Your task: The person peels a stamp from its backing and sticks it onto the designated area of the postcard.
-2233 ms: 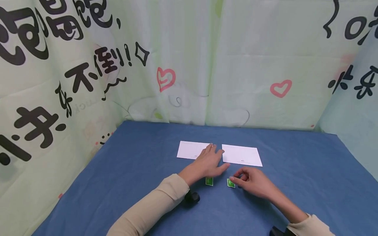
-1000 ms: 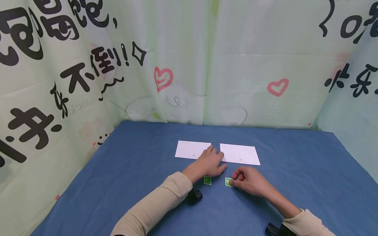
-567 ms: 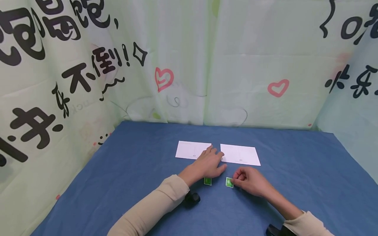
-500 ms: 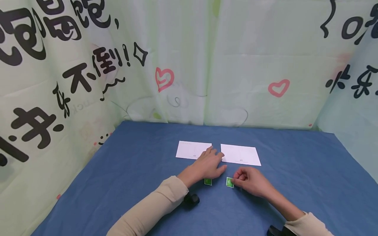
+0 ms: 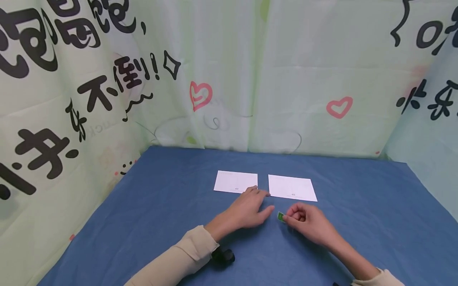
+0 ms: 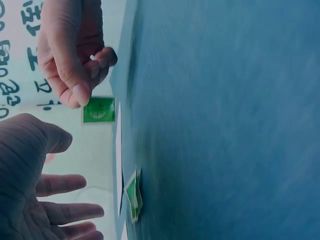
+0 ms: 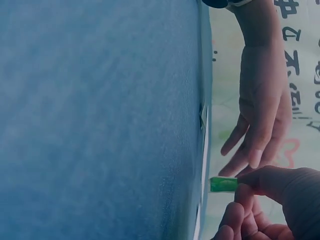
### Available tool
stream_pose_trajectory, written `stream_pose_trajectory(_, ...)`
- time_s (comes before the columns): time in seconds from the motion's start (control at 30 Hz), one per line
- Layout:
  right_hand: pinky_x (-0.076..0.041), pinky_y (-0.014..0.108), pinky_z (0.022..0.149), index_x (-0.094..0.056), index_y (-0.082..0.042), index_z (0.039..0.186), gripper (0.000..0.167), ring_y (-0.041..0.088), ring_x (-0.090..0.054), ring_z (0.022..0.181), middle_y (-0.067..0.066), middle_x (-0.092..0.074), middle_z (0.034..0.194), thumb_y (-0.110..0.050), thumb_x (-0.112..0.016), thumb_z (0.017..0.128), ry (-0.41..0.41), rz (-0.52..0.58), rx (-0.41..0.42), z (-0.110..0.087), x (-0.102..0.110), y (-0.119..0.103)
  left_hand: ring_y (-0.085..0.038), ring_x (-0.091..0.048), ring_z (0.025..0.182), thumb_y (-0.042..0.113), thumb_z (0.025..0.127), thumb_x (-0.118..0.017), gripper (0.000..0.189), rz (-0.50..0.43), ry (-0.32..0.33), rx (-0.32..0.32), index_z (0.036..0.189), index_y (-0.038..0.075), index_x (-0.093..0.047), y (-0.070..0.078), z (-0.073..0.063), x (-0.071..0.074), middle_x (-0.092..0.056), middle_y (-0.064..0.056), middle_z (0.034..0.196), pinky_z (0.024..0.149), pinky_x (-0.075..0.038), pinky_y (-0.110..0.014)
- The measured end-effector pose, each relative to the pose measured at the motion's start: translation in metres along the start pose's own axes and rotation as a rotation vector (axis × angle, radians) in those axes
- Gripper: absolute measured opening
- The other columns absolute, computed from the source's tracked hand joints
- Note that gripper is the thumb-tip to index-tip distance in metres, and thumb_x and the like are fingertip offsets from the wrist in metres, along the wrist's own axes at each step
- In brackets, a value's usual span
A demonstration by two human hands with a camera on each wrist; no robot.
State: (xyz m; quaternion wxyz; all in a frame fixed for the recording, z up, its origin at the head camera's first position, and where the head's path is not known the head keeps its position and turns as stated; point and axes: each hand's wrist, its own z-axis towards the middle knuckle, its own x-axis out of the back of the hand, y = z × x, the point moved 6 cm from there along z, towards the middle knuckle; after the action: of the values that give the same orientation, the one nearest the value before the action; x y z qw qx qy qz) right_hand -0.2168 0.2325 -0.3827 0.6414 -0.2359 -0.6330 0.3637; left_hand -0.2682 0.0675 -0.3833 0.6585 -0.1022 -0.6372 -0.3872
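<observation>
My right hand (image 5: 310, 223) pinches a small green stamp (image 5: 280, 217) with a pale border between thumb and index finger. In the left wrist view that stamp (image 6: 99, 110) hangs clear of the cloth. My left hand (image 5: 247, 209) is spread flat with straight fingers, holding nothing, its fingertips by the near edge of two white envelopes. The left envelope (image 5: 232, 180) is slightly overlapped by those fingers; the right envelope (image 5: 291, 187) lies beside it. Other green stamps (image 6: 133, 195), slightly curled, lie on the cloth in the left wrist view; in the head view the left hand hides them.
A blue cloth (image 5: 171, 186) covers the table. Behind it and at both sides hangs a pale curtain (image 5: 229, 71) with black writing and red hearts. A black wrist device (image 5: 223, 257) sits under the left forearm.
My right hand has lifted the stamp off the cloth and tilted it. My left hand has drawn back toward me and now covers the other stamp in the head view.
</observation>
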Motion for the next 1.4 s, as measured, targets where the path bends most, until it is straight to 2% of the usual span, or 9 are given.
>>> stream_pose_trajectory(0.13, -0.042, 0.024, 0.055, -0.066, -0.006, 0.090, 0.016, 0.006, -0.050, 0.057, -0.002, -0.061, 0.071, -0.018, -0.077, 0.092, 0.059, -0.029, 0.030, -0.005, 0.004, -0.006, -0.024, -0.054, 0.133, 0.037, 0.104, -0.057, 0.042, -0.079, 0.053, -0.016, 0.134, 0.008, -0.064, 0.005, -0.007, 0.005, -0.067, -0.008, 0.132, 0.109, -0.044, -0.035)
stream_pose_trajectory(0.3, -0.043, 0.025, 0.055, -0.066, -0.010, 0.087, 0.015, 0.006, -0.052, 0.056, -0.004, -0.059, 0.069, -0.018, -0.078, 0.091, 0.151, -0.074, 0.056, -0.012, 0.010, -0.013, -0.016, -0.067, 0.111, 0.034, 0.103, -0.059, 0.035, -0.239, 0.087, -0.018, 0.125, 0.008, -0.070, 0.009, -0.015, 0.009, -0.073, -0.005, 0.119, 0.093, -0.052, -0.029)
stream_pose_trajectory(0.5, -0.041, 0.025, 0.053, -0.065, -0.013, 0.085, 0.015, 0.003, -0.048, 0.054, -0.008, -0.054, 0.065, -0.015, -0.079, 0.090, 0.241, -0.138, 0.139, -0.021, 0.012, -0.024, -0.003, -0.067, 0.090, 0.029, 0.103, -0.061, 0.026, -0.477, 0.103, -0.014, 0.112, 0.008, -0.075, 0.015, -0.020, 0.012, -0.076, 0.000, 0.104, 0.081, -0.053, -0.021)
stream_pose_trajectory(0.6, -0.040, 0.024, 0.051, -0.065, -0.015, 0.084, 0.017, 0.001, -0.046, 0.052, -0.012, -0.052, 0.063, -0.009, -0.081, 0.086, 0.300, -0.180, 0.199, -0.025, 0.012, -0.031, -0.001, -0.065, 0.086, 0.026, 0.103, -0.062, 0.026, -0.589, 0.098, 0.000, 0.108, 0.005, -0.076, 0.019, -0.022, 0.012, -0.077, -0.002, 0.098, 0.082, -0.054, -0.021)
stream_pose_trajectory(0.8, -0.037, 0.019, 0.049, -0.067, -0.018, 0.085, 0.024, -0.006, -0.041, 0.051, -0.022, -0.048, 0.062, -0.004, -0.086, 0.077, 0.420, -0.295, 0.366, -0.036, 0.012, -0.044, 0.000, -0.067, 0.089, 0.028, 0.103, -0.062, 0.029, -0.722, 0.066, 0.027, 0.106, 0.004, -0.078, 0.026, -0.027, 0.012, -0.077, 0.001, 0.093, 0.079, -0.051, -0.022)
stream_pose_trajectory(0.9, -0.035, 0.014, 0.049, -0.068, -0.018, 0.084, 0.028, -0.009, -0.040, 0.052, -0.023, -0.047, 0.063, -0.002, -0.088, 0.073, 0.456, -0.346, 0.447, -0.040, 0.011, -0.050, -0.003, -0.069, 0.091, 0.028, 0.103, -0.062, 0.029, -0.771, 0.051, 0.036, 0.105, 0.004, -0.078, 0.028, -0.030, 0.011, -0.078, -0.002, 0.094, 0.077, -0.050, -0.022)
stream_pose_trajectory(1.07, -0.036, 0.012, 0.050, -0.069, -0.019, 0.082, 0.030, -0.011, -0.039, 0.054, -0.024, -0.047, 0.063, -0.002, -0.089, 0.068, 0.482, -0.415, 0.551, -0.042, 0.009, -0.059, -0.015, -0.073, 0.094, 0.024, 0.103, -0.062, 0.026, -0.828, 0.049, 0.037, 0.105, 0.004, -0.077, 0.030, -0.032, 0.009, -0.078, -0.006, 0.096, 0.078, -0.051, -0.021)
stream_pose_trajectory(1.3, -0.036, 0.012, 0.050, -0.069, -0.020, 0.081, 0.028, -0.011, -0.040, 0.056, -0.024, -0.048, 0.063, -0.004, -0.088, 0.066, 0.477, -0.452, 0.622, -0.044, 0.006, -0.063, -0.021, -0.074, 0.095, 0.022, 0.102, -0.063, 0.023, -0.849, 0.068, 0.052, 0.103, 0.004, -0.078, 0.029, -0.034, 0.009, -0.078, -0.004, 0.095, 0.079, -0.051, -0.021)
stream_pose_trajectory(1.4, -0.037, 0.012, 0.050, -0.069, -0.020, 0.081, 0.029, -0.011, -0.041, 0.056, -0.023, -0.049, 0.063, -0.004, -0.088, 0.064, 0.472, -0.447, 0.639, -0.045, 0.005, -0.063, -0.015, -0.073, 0.090, 0.023, 0.101, -0.064, 0.022, -0.846, 0.081, 0.058, 0.101, 0.005, -0.078, 0.028, -0.035, 0.009, -0.078, -0.002, 0.093, 0.077, -0.051, -0.021)
